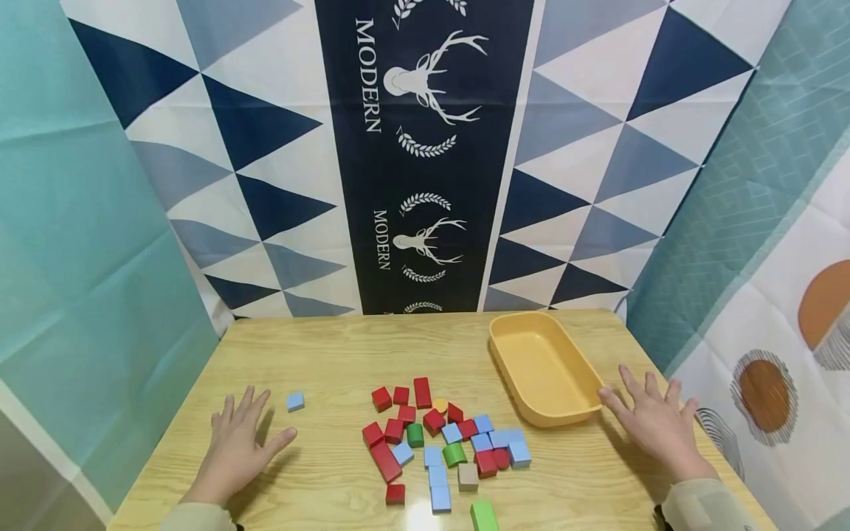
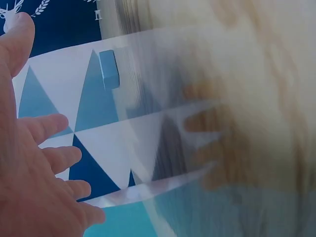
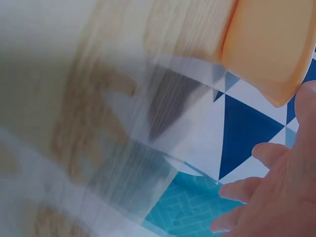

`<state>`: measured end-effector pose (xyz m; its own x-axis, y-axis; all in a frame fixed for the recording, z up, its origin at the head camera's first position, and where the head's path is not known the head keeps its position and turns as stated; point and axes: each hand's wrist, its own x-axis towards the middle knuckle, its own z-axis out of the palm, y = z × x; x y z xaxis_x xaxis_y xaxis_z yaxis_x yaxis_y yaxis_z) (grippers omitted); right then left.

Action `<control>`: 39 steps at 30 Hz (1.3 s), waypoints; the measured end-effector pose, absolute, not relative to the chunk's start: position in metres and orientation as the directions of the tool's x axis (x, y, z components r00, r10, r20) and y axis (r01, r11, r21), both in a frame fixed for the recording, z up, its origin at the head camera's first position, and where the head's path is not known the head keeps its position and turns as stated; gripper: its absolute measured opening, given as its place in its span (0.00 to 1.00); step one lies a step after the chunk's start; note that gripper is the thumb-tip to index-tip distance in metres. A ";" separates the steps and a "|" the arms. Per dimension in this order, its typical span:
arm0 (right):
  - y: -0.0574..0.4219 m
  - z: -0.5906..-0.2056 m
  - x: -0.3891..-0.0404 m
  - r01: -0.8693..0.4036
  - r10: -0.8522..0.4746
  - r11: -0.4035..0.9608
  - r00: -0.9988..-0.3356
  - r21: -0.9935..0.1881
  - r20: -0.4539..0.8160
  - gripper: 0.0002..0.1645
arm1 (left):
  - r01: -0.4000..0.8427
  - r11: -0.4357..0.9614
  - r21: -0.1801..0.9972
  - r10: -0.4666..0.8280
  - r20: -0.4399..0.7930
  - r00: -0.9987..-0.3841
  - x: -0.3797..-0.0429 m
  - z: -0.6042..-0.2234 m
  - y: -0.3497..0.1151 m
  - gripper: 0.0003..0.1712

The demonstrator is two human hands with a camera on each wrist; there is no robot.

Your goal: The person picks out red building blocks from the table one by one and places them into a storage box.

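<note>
My left hand (image 1: 232,446) hovers with spread fingers above the table's left side, holding nothing. Just beyond its thumb lies a small blue block (image 1: 295,401), which the left wrist view shows apart from the hand. Over the right side, my right hand (image 1: 654,428) is also spread and holds nothing. Its thumb is near the rim of a yellow tray (image 1: 541,361); whether they touch I cannot tell. Between the hands lie loose blocks: several red, such as a long red block (image 1: 385,462), several blue ones (image 1: 440,499), and green cylinders (image 1: 415,435).
A grey cube (image 1: 468,477) and a light green block (image 1: 484,516) lie toward the table's front edge. A small yellow round piece (image 1: 440,405) sits among the red blocks. Behind the wooden table (image 1: 319,354) hangs a patterned cloth (image 1: 425,147), with more cloth on both sides.
</note>
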<state>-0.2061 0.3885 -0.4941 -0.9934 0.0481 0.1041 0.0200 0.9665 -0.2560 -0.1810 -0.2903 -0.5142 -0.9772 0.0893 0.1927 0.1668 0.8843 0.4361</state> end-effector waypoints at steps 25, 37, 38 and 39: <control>0.279 -0.470 -0.167 0.012 0.059 0.910 -0.993 -0.415 0.100 0.49 | 0.159 0.812 0.561 0.115 0.113 -0.987 -0.199 -0.517 -0.259 0.44; 0.205 -0.498 -0.149 -0.548 -0.481 0.829 -0.803 -0.116 0.352 0.18 | 0.121 0.798 0.591 0.087 0.085 -0.993 -0.192 -0.523 -0.232 0.42; 0.204 -0.500 -0.148 -0.547 -0.481 0.830 -0.801 -0.109 0.356 0.18 | 0.125 0.792 0.598 0.093 0.085 -0.992 -0.192 -0.524 -0.229 0.42; 0.204 -0.502 -0.148 -0.543 -0.478 0.833 -0.802 -0.104 0.359 0.17 | 0.125 0.785 0.607 0.094 0.083 -0.992 -0.192 -0.525 -0.228 0.42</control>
